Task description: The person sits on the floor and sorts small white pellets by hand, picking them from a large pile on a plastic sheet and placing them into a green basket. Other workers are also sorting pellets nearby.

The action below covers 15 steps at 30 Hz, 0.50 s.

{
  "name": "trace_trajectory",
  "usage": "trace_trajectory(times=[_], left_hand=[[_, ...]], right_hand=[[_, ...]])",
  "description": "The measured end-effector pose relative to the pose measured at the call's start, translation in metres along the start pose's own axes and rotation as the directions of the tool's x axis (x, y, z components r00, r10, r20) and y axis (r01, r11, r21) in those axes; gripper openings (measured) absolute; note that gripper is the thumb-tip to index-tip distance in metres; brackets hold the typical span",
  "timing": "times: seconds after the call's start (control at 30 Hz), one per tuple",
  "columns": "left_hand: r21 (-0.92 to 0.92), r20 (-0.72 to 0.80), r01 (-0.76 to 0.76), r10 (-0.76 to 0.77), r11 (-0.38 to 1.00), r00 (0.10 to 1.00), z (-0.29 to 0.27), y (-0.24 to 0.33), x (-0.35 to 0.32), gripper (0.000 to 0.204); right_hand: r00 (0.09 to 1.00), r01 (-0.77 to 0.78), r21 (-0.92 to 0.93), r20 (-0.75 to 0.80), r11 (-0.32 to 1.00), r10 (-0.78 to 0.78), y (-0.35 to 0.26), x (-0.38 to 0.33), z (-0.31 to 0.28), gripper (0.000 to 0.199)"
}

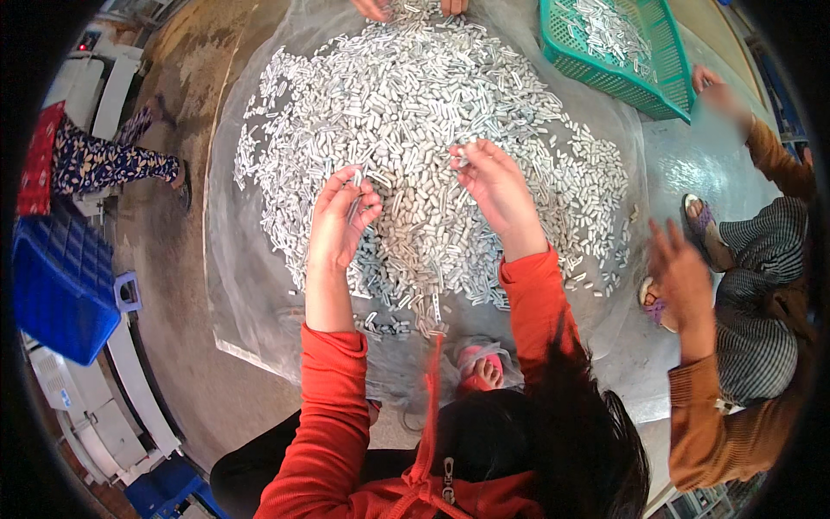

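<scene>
A wide heap of small, oblong white and grey pieces (415, 112) lies spread in front of me; some look like flat loops, others like short solid capsules. Over the heap's near half, my left hand (337, 221) is raised with its fingers curled round a thin white piece (356, 179). To its right, my right hand (497, 186) pinches a small pale piece (462, 156) between thumb and forefinger, just above the heap. The exact shape of that piece is too small to tell. My hands are apart from each other.
Clear plastic sheeting (238, 285) lies under the heap. A green basket (596, 73) holding similar pieces stands at the far right. Someone in brown sleeves (692, 415) sits at my right; another person's hands (372, 7) reach in at the far edge. A blue crate (65, 285) is at left.
</scene>
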<state>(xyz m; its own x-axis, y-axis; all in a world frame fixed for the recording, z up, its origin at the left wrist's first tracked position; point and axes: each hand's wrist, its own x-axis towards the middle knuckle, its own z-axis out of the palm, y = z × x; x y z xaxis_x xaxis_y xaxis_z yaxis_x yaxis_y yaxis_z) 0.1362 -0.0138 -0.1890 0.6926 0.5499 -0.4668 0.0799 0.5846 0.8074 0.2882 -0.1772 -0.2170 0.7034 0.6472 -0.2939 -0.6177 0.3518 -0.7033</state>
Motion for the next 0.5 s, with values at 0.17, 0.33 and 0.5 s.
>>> trace_trajectory(times=[0.17,0.33,0.5], left_hand=[[0.961,0.212,-0.266,0.414,0.077,0.885,0.011,-0.036,0.002,0.027],[0.856,0.045,-0.226,0.369,0.465,0.928,0.014,-0.043,-0.001,0.016],[-0.277,-0.018,-0.033,0.029,0.96,0.999,-0.002,-0.022,-0.003,0.011]], right_hand=[[0.999,0.022,0.09,-0.037,0.996,-0.018,-0.008,-0.021,-0.001,0.017],[0.994,-0.105,-0.378,-0.061,0.92,0.089,0.005,-0.027,-0.015,0.015],[0.936,0.116,-0.992,0.091,0.056,-0.34,0.039,-0.036,0.007,0.029]])
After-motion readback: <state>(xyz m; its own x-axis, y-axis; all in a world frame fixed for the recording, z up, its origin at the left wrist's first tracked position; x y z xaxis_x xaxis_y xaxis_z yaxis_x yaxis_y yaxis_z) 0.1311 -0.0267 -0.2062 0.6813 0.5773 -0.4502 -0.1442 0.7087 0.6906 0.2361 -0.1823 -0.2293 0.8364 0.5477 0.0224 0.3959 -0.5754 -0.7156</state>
